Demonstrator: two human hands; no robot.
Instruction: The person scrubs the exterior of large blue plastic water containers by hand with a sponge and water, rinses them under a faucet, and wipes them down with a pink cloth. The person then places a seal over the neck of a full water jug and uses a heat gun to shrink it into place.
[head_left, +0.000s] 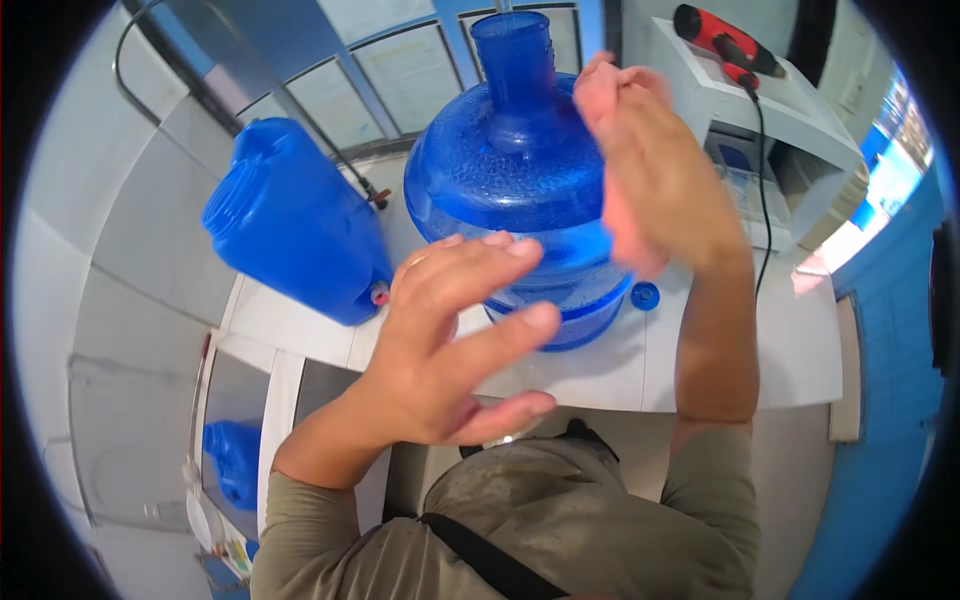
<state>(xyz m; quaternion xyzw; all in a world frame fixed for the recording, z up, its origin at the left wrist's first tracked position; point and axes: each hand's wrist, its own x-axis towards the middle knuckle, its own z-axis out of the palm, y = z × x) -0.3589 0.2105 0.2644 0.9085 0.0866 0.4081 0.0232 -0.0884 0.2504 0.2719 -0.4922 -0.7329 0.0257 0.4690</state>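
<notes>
I judge wiping unfinished: round blue plastic bottle [500, 185] wet, uncapped; left hand [435, 345] wide, right hand [675, 180] holding pink cloth [626, 225].

A translucent blue jug [510, 185] stands upright on the white counter [800, 340] (droplets bead its shoulder), a pink cloth [629, 235] alongside

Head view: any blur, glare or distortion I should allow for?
Head view: motion blur softens the right hand and pink cloth, while the left hand is sharper; head view: small highlights speckle the blue water jug; head view: the bright gap at far right looks washed out; head view: fisheye bends straight edges, and the corners go black.
</notes>
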